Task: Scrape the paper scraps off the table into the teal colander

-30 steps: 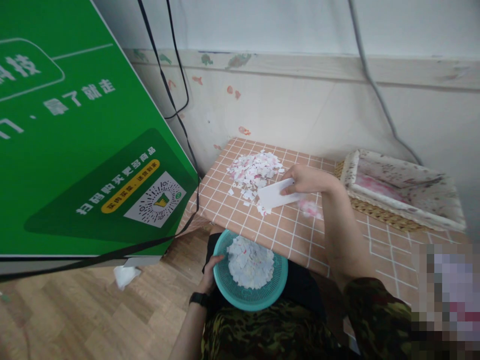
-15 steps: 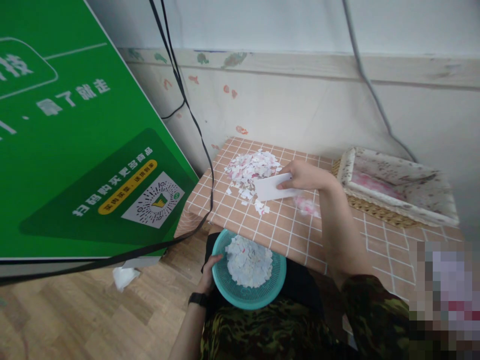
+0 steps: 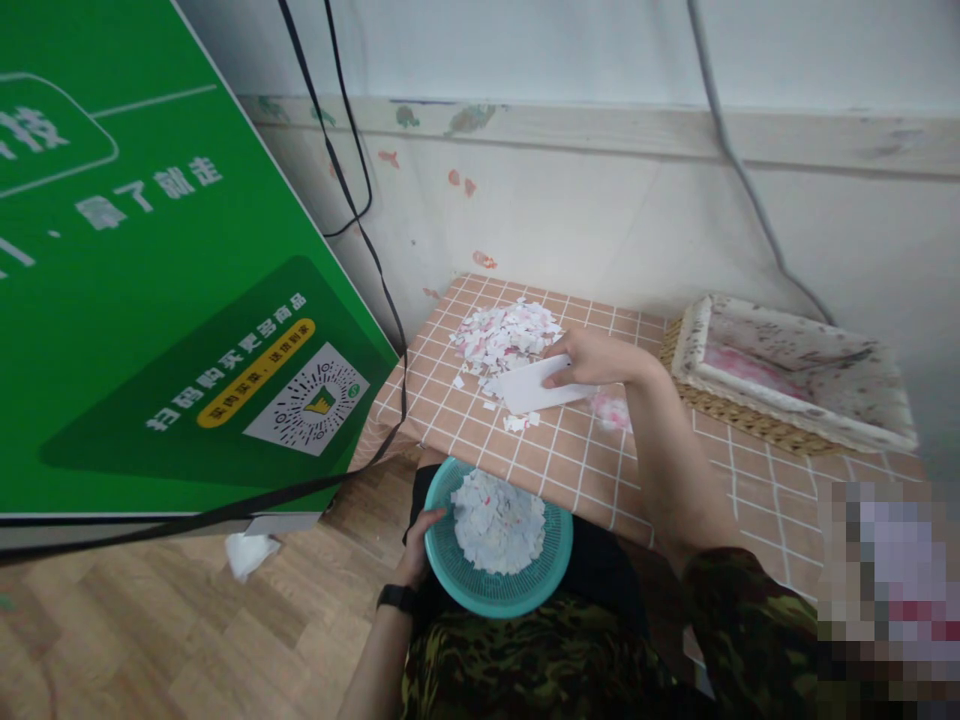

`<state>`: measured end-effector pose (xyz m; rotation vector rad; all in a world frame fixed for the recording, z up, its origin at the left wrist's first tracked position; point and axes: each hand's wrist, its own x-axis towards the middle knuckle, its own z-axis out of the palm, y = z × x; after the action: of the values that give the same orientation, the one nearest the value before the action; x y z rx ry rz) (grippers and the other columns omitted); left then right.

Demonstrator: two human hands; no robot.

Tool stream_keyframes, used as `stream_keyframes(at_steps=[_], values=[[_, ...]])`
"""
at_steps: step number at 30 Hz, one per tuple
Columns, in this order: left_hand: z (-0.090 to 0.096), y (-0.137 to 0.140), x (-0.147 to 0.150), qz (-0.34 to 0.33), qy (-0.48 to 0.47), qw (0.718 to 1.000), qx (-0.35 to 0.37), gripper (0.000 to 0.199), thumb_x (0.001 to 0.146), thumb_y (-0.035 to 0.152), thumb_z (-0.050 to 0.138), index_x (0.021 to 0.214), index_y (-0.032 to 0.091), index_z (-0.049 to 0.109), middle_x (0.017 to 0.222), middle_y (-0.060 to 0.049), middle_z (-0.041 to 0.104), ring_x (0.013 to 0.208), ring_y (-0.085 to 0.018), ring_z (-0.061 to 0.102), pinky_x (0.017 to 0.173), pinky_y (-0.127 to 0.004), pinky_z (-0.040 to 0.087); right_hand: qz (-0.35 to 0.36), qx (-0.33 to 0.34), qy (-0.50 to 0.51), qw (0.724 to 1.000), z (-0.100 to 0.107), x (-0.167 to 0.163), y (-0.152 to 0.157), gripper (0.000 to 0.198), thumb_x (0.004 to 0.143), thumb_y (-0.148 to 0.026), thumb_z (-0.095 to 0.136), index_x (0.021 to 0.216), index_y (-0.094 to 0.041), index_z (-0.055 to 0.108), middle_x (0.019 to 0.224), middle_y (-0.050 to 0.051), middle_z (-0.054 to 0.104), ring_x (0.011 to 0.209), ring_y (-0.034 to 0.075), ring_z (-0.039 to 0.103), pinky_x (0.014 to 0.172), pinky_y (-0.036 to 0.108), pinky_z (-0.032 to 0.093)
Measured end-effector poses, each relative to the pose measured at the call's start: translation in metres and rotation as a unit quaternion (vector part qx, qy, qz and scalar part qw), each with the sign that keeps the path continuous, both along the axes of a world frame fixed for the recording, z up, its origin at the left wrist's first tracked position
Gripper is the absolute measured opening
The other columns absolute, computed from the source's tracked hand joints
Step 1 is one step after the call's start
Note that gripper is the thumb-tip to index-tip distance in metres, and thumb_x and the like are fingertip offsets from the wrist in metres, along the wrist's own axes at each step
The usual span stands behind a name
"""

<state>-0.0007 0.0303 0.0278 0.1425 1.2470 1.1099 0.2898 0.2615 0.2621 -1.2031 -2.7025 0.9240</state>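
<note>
My right hand (image 3: 585, 358) grips a flat white card (image 3: 531, 386) by its right end, low over the table. The card's left edge is at the near side of a heap of torn paper scraps (image 3: 499, 332), white with some pink. A few loose scraps (image 3: 523, 422) lie just in front of the card. My left hand (image 3: 420, 542) is closed on the left rim of a teal plastic basket (image 3: 499, 600) on my lap, below the table's front edge. Inside the basket is a mound of pale paper scraps (image 3: 499, 525). A pink-and-white crumpled bit (image 3: 609, 410) lies right of the card.
The table (image 3: 592, 470) has a brown checked cloth. A cloth-lined wicker basket (image 3: 795, 385) stands at its right. A big green sign panel (image 3: 187, 280) fills the left, with a black strap (image 3: 401, 390) hanging before it. A white bag (image 3: 251, 553) lies on the floor.
My right hand has moved the card slightly left and nearer to me, along the paper heap. The black strap has swung left. My left hand and the teal basket stay put.
</note>
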Motion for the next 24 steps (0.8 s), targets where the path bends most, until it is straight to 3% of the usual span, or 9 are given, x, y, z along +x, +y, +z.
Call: stream_keyframes(at_steps=[2, 7, 13, 17, 21, 24], values=[[-0.001, 0.0, 0.0, 0.001, 0.002, 1.0, 0.011, 0.021, 0.061, 0.027, 0.071, 0.077, 0.013, 0.073, 0.072, -0.007, 0.072, 0.067, -0.023, 0.062, 0.071, -0.037, 0.046, 0.007, -0.005, 0.011, 1.0, 0.003, 0.003, -0.003, 0.026, 0.072, -0.03, 0.061, 0.09, -0.015, 0.071, 0.075, 0.003, 0.067, 0.063, 0.015, 0.056, 0.057, 0.025, 0.039], [-0.006, 0.0, -0.003, -0.004, 0.012, 1.0, 0.019, 0.021, 0.062, 0.027, 0.07, 0.077, 0.013, 0.073, 0.072, -0.006, 0.072, 0.066, -0.022, 0.062, 0.07, -0.035, 0.045, -0.057, 0.026, 0.006, 0.998, 0.01, 0.024, -0.021, 0.021, 0.074, -0.032, 0.059, 0.08, -0.014, 0.07, 0.067, 0.003, 0.064, 0.057, 0.013, 0.053, 0.052, 0.025, 0.036], [-0.011, 0.001, -0.005, -0.036, -0.017, 0.999, 0.02, 0.03, 0.063, 0.03, 0.069, 0.084, 0.011, 0.072, 0.083, -0.01, 0.073, 0.077, -0.028, 0.064, 0.079, -0.041, 0.044, -0.076, 0.044, 0.003, 0.996, -0.002, 0.035, -0.034, 0.02, 0.074, -0.032, 0.059, 0.07, -0.014, 0.066, 0.061, 0.001, 0.061, 0.053, 0.012, 0.05, 0.049, 0.024, 0.034], [-0.015, 0.0, -0.006, -0.024, 0.001, 1.0, 0.021, 0.025, 0.061, 0.029, 0.071, 0.079, 0.011, 0.072, 0.078, -0.009, 0.073, 0.075, -0.027, 0.064, 0.08, -0.041, 0.044, -0.123, 0.051, 0.03, 0.991, -0.009, 0.036, -0.043, 0.02, 0.074, -0.033, 0.058, 0.068, -0.015, 0.064, 0.059, 0.0, 0.059, 0.053, 0.011, 0.05, 0.049, 0.024, 0.033], [-0.017, 0.0, -0.006, -0.038, -0.029, 0.999, 0.022, 0.03, 0.064, 0.031, 0.069, 0.086, 0.011, 0.072, 0.083, -0.01, 0.073, 0.078, -0.029, 0.065, 0.081, -0.043, 0.044, -0.111, 0.027, 0.03, 0.993, -0.014, 0.038, -0.05, 0.02, 0.073, -0.034, 0.059, 0.066, -0.016, 0.063, 0.057, -0.001, 0.058, 0.051, 0.011, 0.049, 0.048, 0.024, 0.033], [-0.016, 0.0, -0.006, -0.033, -0.025, 0.999, 0.019, 0.029, 0.063, 0.03, 0.069, 0.085, 0.011, 0.072, 0.081, -0.01, 0.073, 0.077, -0.029, 0.065, 0.08, -0.043, 0.045, -0.119, 0.045, 0.022, 0.992, -0.016, 0.038, -0.051, 0.022, 0.074, -0.035, 0.058, 0.064, -0.016, 0.063, 0.056, -0.001, 0.058, 0.05, 0.011, 0.048, 0.048, 0.024, 0.033]])
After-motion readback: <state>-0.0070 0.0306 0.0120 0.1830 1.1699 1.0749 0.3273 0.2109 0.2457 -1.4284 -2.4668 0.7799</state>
